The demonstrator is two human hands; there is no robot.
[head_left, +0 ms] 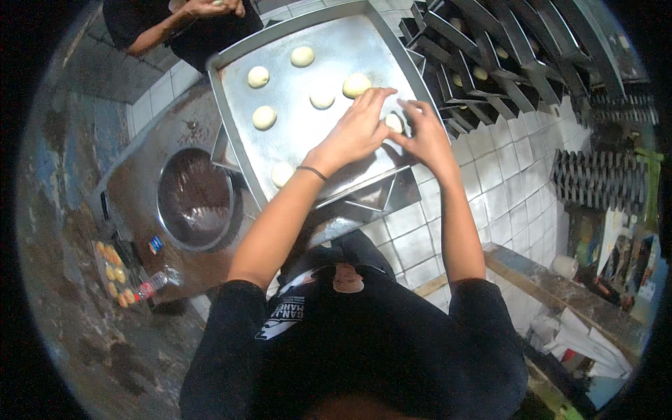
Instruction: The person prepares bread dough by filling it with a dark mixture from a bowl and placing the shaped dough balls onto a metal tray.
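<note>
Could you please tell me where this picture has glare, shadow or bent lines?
In the head view, glare whitens the tray around the dough balls; in the head view, a darker, shadow-like patch lies below the left hand; in the head view, fisheye distortion curves the stacked metal trays toward the rim.

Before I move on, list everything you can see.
Trays: two or more, silver, stacked, centre
Dough balls: seven visible, pale, on top tray
Bowl: one, silver, left of trays
Worktop: one, brown, left
Buns: several, golden, lower left
Packet: one, blue, left
Bottle: one, clear and red, by buns
Metal stacks: several, grey, right
Tiles: many, white, centre right
Crumpled sheet: one, white, lower right
Co-worker: one, black shirt, upper left
Wristband: one, black, left wrist
Own shirt: one, black, lower centre
Left hand: one, bare, at rightmost ball
Right hand: one, bare, same ball
</note>
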